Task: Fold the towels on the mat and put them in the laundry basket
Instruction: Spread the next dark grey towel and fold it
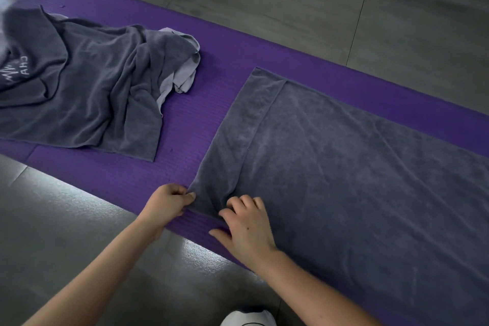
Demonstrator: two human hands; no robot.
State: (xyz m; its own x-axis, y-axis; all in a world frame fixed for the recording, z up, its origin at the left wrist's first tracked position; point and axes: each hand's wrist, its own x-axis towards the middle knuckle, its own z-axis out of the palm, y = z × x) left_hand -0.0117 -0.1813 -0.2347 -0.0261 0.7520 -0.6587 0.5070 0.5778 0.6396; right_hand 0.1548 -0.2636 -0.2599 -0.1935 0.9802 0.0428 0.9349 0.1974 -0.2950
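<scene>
While left hand (167, 204) pinches towel (344, 167) corner, right hand (246, 227) grips edge.

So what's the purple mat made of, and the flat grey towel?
The purple mat looks like soft foam, matte, with fine ribbed lines across it. The flat grey towel looks like fuzzy terry or microfibre cloth, I think: its nap shows brushed streaks and soft creases.

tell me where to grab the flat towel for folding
Pinch both corners of its short left end, coming from the near side. The flat towel lies spread along the mat, that end free, and the left hand pinches the near corner.
</scene>
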